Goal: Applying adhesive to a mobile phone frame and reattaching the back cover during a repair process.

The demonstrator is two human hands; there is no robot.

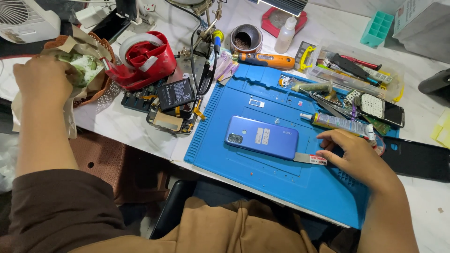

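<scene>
- Head view: the right hand (358, 154) presses its grip together on a thin flat pry tool (310, 159), whose blade tip meets the edge of the blue phone (261, 137) lying back-up just left of that grip.
- The phone looks rigid, smooth and probably slippery, with a fragile back; its long edges seem the safest hold.
- The left hand (41, 77), far off to the left, closes its grip on crumpled paper (84, 65) in a brown basket (101, 84).
- The blue mat (225, 159) covers a white surface (140, 133); a glue tube (337, 122) lies just beyond the right grip, a red tape dispenser (143, 58) beside the basket.
</scene>
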